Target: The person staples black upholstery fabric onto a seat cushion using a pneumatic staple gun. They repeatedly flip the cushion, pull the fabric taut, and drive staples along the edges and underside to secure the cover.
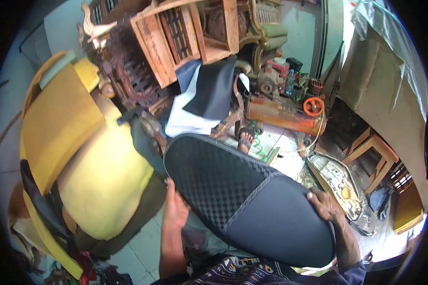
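A long black motorcycle seat [276,204] lies across my lap, tilted from upper left to lower right. Its upper left part has a checkered cover, its lower right part is smooth, and grey braided piping runs between them and along the rim. My left hand [176,211] holds the seat's left edge, thumb up along the side and the other fingers mostly hidden beneath. At the right edge, my right hand [327,205] is wrapped over the smooth part with bent fingers. The seat's underside is out of sight.
Yellow foam sheets [64,121] are piled at the left. Wooden furniture frames [152,45] and black and white sheet material [209,90] stand ahead. Farther right are an orange air compressor tank [280,114], a seat pan [335,178], a wooden stool [375,154] and a plastic-draped brown upholstered piece [385,80].
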Demonstrator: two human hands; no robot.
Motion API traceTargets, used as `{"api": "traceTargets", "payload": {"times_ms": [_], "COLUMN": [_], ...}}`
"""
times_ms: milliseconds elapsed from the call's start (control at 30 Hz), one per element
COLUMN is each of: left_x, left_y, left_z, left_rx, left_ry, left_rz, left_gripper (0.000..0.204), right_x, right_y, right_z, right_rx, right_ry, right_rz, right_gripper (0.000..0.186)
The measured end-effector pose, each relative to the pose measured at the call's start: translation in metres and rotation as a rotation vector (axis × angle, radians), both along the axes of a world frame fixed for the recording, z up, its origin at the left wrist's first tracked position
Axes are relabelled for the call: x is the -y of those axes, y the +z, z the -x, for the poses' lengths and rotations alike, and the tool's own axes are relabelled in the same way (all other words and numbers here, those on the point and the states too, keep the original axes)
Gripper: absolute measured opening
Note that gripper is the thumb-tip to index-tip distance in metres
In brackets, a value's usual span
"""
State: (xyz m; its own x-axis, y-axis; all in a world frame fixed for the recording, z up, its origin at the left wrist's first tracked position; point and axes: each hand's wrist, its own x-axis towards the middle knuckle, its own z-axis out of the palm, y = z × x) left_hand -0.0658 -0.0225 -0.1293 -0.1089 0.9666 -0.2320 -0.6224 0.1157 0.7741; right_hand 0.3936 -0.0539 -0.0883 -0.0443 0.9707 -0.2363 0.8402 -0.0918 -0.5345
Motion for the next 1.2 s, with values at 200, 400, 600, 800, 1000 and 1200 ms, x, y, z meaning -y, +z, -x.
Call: {"api": "traceTargets", "payload": {"times_ms": [200,400,600,800,1000,1200], "left_x": [0.058,-0.019,-0.102,-0.181,-0.2,-0.209], "left_y": [-0.049,-0.005,0.054,0.102,0.086,0.081], "left_z": [0.01,0.015,0.003,0.009,0.003,0.002], "left_rx": [-0.48,-1.571,-1.657,-1.713,-1.549,-1.504], "left_ry": [0.312,0.315,-0.132,-1.172,-1.164,-1.202], "left_rz": [0.184,-0.25,-0.343,-0.109,-0.096,-0.004], "left_gripper": [0.075,0.063,0.049,0.063,0.064,0.064], "right_x": [0.037,0.0,-0.11,-0.192,-0.227,-0.241], "right_y": [-0.019,-0.001,0.014,0.019,0.001,-0.026], "right_z": [0.007,0.051,0.135,0.212,0.205,0.205], "right_rx": [-0.017,0.066,-0.271,-0.633,-0.646,-0.621], "right_ry": [0.002,0.35,0.502,0.417,0.313,0.392], "right_rz": [0.1,-0.427,0.198,0.529,0.357,0.513], "right_gripper": [0.087,0.073,0.074,0.065,0.042,0.04]}}
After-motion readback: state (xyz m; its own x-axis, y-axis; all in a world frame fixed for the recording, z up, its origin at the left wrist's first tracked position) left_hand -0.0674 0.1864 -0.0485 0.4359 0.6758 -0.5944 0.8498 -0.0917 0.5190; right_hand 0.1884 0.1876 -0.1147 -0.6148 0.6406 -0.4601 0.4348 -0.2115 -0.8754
